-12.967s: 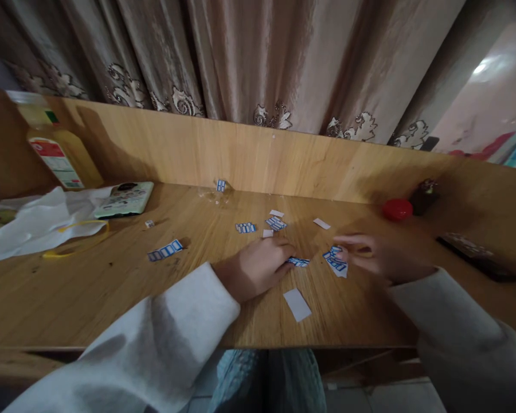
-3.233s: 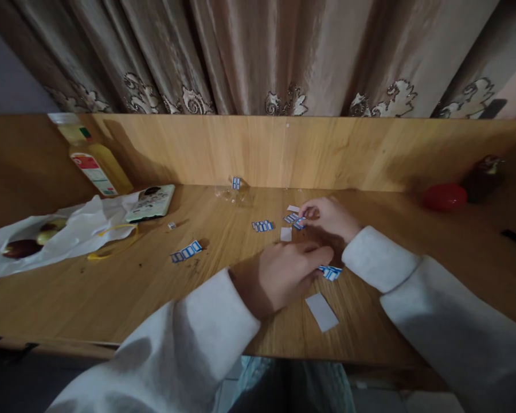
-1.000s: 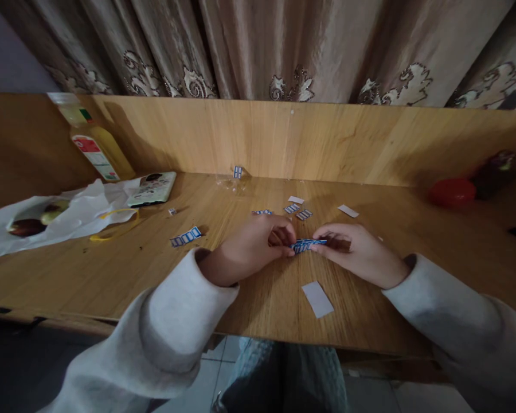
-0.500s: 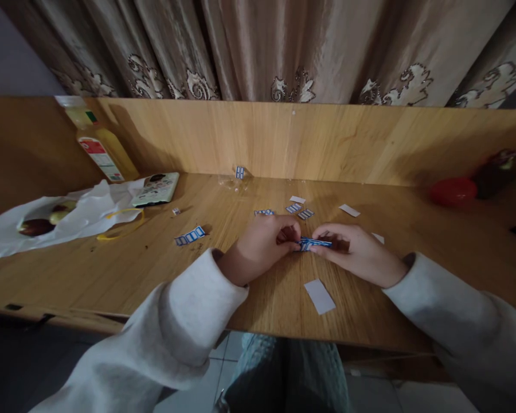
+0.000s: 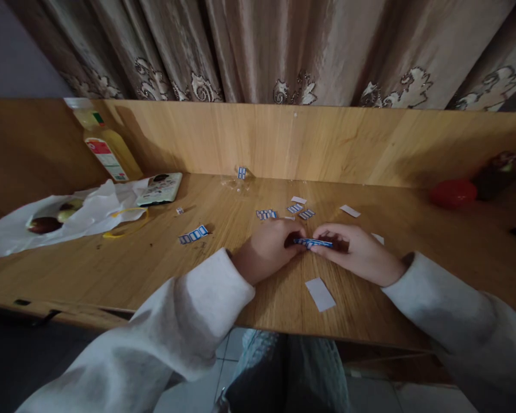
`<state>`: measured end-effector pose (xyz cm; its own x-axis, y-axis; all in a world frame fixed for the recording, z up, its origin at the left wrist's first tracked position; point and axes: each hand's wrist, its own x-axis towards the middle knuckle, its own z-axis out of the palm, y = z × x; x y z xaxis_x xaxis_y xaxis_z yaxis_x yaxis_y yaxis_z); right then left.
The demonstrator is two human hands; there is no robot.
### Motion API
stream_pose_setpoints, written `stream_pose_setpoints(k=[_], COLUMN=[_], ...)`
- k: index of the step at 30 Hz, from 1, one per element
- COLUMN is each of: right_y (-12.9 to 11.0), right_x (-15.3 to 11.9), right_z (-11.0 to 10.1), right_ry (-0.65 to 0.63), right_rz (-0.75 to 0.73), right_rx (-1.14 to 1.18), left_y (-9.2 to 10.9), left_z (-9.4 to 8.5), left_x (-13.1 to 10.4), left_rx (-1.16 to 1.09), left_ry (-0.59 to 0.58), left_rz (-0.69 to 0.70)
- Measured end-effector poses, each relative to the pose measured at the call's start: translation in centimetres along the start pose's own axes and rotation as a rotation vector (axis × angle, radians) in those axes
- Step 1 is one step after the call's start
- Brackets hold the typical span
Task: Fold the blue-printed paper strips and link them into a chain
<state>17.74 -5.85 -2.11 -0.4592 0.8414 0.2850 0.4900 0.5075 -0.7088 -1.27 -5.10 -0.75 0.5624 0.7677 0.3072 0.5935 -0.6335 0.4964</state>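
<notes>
Both hands meet over the wooden desk (image 5: pixel 279 298), a little right of centre. My left hand (image 5: pixel 272 246) pinches the left end of a thin stack of blue-and-white label strips (image 5: pixel 313 243). The right part of that stack sits between the thumb and fingers of my right hand (image 5: pixel 355 249). A blank white slip (image 5: pixel 320 294) lies in front of the hands. Behind them are more blue-and-white label pieces (image 5: pixel 266 214) and a white slip (image 5: pixel 350 211). A separate blue label strip (image 5: pixel 193 234) lies to the left.
At the left stand a bottle of yellow liquid (image 5: pixel 112 152), a flat green-white packet (image 5: pixel 160 189) and white paper (image 5: pixel 8 232) bearing dark fruit (image 5: pixel 45 225). A red round object (image 5: pixel 453 192) is at the right. A low wooden panel (image 5: pixel 258 137) closes the back.
My left hand has shifted slightly right along the stack, which now looks flatter and more edge-on. The view has turned slightly. My right hand stays nearly still.
</notes>
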Motion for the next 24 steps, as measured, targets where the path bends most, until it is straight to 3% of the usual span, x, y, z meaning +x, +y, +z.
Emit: stream_pose_setpoints(k=[24], right_y=[0.32], right_x=[0.1], right_z=[0.04], right_ry=[-0.015], right_rz=[-0.035], right_rx=[-0.002], left_y=[0.07], left_z=[-0.05], left_x=[0.22], left_rx=[-0.059], left_ry=[-0.043], left_rz=[0.035])
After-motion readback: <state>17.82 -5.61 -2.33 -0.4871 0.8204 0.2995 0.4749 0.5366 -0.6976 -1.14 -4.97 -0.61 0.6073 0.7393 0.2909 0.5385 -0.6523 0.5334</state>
